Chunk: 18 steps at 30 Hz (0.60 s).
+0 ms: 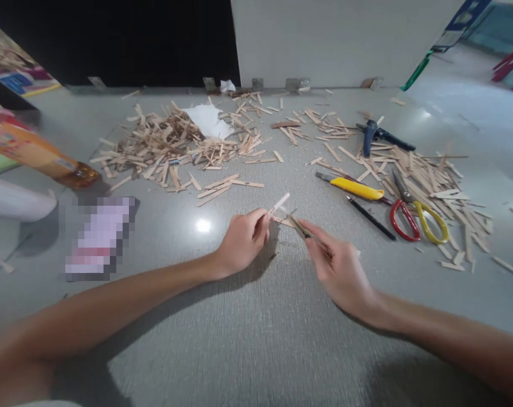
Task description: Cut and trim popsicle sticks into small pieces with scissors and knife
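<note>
My left hand (242, 246) is closed, with thumb and fingertips pinching a pale, thin wooden stick (280, 202) that points up and to the right. A second wooden strip (285, 222) runs from the same fingertips toward my right hand. My right hand (345, 274) is wrapped round a slim brass-coloured tool (300, 228) with a dark part near the fingers. Its tip is blurred and lies close to the strips; whether it touches them I cannot tell. Small dark bits rest on the grey surface (256, 333) beneath the hands.
Heaped wooden strips (158, 141) lie behind, with white paper (209, 120). On the right are a yellow utility knife (358, 188), black pen (370, 217), red-and-yellow-handled scissors (409, 206), a dark blue tool (370, 137) and more strips (426, 172). A blurred-out phone (99, 237) and bottle (39, 150) stand left.
</note>
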### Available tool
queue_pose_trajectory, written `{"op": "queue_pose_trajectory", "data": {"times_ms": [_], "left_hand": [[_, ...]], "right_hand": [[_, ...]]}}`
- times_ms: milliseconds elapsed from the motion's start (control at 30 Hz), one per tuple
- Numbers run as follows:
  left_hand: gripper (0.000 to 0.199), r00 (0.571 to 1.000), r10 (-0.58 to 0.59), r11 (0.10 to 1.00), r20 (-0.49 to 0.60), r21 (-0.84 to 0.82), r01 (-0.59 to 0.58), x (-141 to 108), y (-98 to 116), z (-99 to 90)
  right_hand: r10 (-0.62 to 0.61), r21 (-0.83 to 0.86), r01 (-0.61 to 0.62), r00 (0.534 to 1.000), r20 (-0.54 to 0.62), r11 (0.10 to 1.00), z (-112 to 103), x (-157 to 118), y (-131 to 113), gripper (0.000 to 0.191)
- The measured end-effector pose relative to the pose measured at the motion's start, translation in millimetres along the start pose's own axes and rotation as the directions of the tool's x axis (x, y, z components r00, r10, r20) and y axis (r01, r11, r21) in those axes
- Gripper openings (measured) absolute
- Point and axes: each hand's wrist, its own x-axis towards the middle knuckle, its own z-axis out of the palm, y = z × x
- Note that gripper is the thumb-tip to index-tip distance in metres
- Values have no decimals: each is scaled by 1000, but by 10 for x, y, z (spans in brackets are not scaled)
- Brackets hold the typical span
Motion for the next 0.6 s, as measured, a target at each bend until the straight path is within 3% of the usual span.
{"op": "queue_pose_trajectory", "data": {"times_ms": [100,200,433,600], "left_hand": [[24,996,-74,968,54,-237,85,22,13,-15],[19,993,-72,921,91,-375,101,33,26,-37],[27,997,-21,953,79,-301,44,26,39,-71],[18,995,24,967,92,-256,1,25,12,-34]], "right_hand": [[-35,-25,33,996,-80,999,10,-37,30,42],[-87,-72,80,990,-108,994,-7,-54,74,32],[-127,-138,111,985,-116,984,-81,-1,128,8],[-130,-106,122,989,-68,987,-96,8,77,18]]}}
